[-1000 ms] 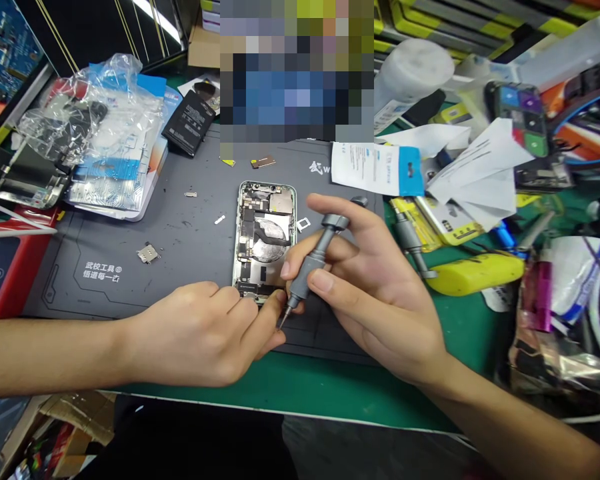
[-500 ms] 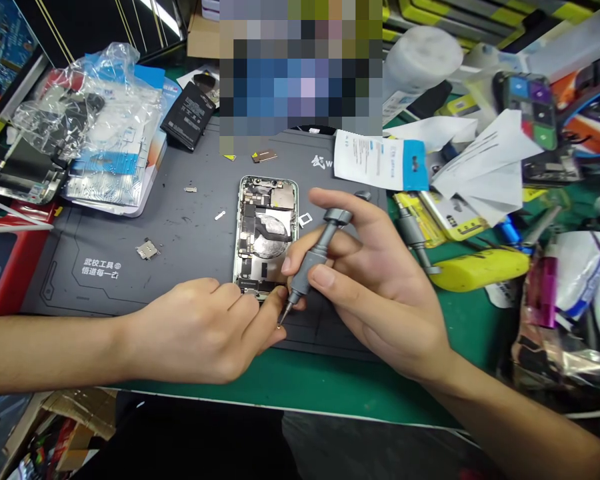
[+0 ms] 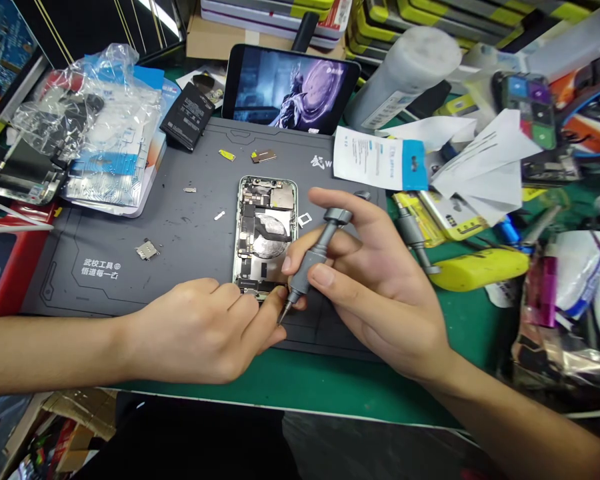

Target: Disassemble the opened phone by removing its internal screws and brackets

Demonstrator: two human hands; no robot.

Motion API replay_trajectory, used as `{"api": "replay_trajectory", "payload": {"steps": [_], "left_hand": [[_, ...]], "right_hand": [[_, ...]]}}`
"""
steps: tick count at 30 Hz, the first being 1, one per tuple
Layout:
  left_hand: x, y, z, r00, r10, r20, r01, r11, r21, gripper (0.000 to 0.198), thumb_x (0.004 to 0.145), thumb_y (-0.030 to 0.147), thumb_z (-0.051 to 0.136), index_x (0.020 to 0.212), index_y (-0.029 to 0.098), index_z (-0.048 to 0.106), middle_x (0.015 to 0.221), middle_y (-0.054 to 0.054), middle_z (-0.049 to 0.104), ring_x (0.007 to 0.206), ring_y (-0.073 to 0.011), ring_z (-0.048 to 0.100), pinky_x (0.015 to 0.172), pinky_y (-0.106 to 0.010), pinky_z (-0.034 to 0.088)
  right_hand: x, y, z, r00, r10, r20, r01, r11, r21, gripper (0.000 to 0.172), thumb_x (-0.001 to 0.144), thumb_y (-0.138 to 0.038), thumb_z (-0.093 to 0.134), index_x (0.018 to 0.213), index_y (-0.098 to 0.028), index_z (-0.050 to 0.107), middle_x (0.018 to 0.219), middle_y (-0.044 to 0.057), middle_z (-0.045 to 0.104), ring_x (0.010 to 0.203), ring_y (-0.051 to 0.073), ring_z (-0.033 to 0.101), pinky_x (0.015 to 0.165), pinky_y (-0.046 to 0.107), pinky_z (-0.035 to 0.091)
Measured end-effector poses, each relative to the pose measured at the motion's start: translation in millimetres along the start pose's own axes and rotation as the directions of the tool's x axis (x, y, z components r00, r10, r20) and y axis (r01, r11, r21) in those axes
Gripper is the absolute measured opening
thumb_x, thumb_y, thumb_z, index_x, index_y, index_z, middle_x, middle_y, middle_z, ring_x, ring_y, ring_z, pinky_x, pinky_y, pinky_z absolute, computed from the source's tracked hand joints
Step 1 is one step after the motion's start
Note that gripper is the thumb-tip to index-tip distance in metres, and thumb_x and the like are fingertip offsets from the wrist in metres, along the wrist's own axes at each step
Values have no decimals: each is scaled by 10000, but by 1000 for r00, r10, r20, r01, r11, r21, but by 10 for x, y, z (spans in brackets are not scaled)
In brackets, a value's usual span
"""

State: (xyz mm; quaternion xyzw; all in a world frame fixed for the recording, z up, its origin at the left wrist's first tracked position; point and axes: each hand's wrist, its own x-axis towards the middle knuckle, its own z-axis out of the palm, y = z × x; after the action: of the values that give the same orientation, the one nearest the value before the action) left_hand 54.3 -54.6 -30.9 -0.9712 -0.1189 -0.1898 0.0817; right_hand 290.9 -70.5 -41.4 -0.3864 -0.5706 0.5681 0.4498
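Opened silver-framed smartphone [image 3: 265, 230], back cover off, lay flat on the grey silicone repair mat [image 3: 180, 267], its lower end just under the fingertips of both hands. Grey metal precision screwdriver [image 3: 314, 257] held slanted in the right hand [image 3: 380, 293], fingers [image 3: 325, 277] clamped on its barrel, forefinger reaching over toward the cap, tip down at the phone's bottom edge. Left hand [image 3: 205, 330] rested on the mat, fingers together, forefinger [image 3: 263, 320] touching the driver's tip, as if steadying a screw; any screw too small to make out.

Judged midway through the strip-down: cover removed, several small metal plates [image 3: 147, 250] and brackets already lying loose on the mat beyond the left fingers, yet board, coil and bottom parts remained in the frame.

Beyond the fingertips, past the phone's top end, stood a black tablet with a lit screen [image 3: 293, 90]. Near the right knuckles lay a second grey screwdriver [image 3: 413, 240], a yellow plastic tool [image 3: 475, 270] and white paper packets with blue tabs [image 3: 380, 163]. Far from the left fingers sat clear plastic bags of parts [image 3: 105, 113] and a black battery [image 3: 187, 123]. Nothing stood between fingers and phone; clutter crowded the green desk [image 3: 330, 387] only on the right.
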Motion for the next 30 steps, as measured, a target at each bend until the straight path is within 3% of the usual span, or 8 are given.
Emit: {"api": "replay_trajectory", "payload": {"steps": [12, 22, 26, 30], "left_hand": [[-14, -10, -13, 1000, 4, 3, -4, 1000, 2, 336, 1135, 289, 555, 1233, -1, 695, 684, 27, 637, 544, -139, 609, 437, -326, 396], [-1, -8, -16, 1000, 10, 16, -10, 1000, 4, 350, 1117, 309, 592, 1238, -5, 688, 699, 12, 643, 569, -140, 616, 453, -315, 405], [-9, -9, -17, 1000, 7, 17, -7, 1000, 5, 356, 1112, 304, 603, 1251, -12, 691, 697, 14, 635, 571, -135, 616, 455, -308, 413], [-22, 9, -8, 1000, 18, 3, -18, 1000, 22, 368, 1105, 282, 614, 1276, -33, 697, 692, 19, 622, 559, -128, 595, 441, -299, 419]], "right_hand": [[-7, -87, 75, 992, 106, -70, -101, 992, 78, 488, 1019, -284, 706, 1460, -397, 528, 957, -5, 721, 737, 159, 654, 609, 298, 641], [-5, 54, -3, 999, -42, -2, 41, 993, -112, 577, 1038, -261, 643, 1569, -370, 447, 982, 26, 740, 732, 176, 683, 526, 282, 621], [2, 38, 20, 992, -103, -69, 88, 978, -191, 542, 1046, -306, 627, 1562, -347, 467, 946, 33, 730, 716, 187, 681, 471, 276, 583], [21, -7, 66, 963, -173, -208, 140, 976, -165, 505, 1032, -246, 640, 1512, -374, 549, 979, 34, 730, 739, 189, 688, 534, 286, 626]]}}
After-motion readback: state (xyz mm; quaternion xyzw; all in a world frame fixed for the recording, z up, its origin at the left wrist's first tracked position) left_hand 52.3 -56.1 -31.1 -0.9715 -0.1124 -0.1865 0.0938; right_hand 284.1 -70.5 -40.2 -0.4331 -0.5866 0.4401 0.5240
